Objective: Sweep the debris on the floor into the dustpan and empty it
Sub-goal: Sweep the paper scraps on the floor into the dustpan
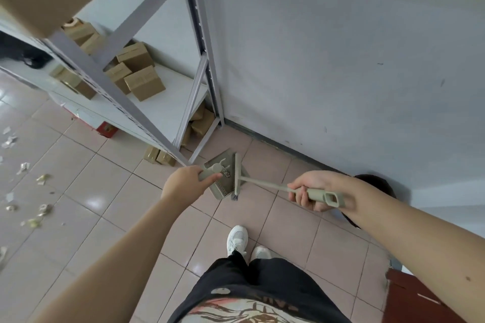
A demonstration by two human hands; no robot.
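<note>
My left hand [183, 182] grips the handle of a beige dustpan [221, 178], which hangs above the tiled floor near the foot of the shelving. My right hand [315, 193] is closed around the handle of a matching beige broom [265, 183]; its brush head rests against the dustpan's right side. Scattered debris [31, 193], pale scraps of paper and wrappers, lies on the floor at the far left, well away from both tools.
A grey metal shelving unit [115, 92] with several cardboard boxes stands at the back left, with small boxes at its foot. A grey wall [341, 60] runs across the back right. A dark bin [378, 183] sits behind my right forearm. My feet stand below the tools.
</note>
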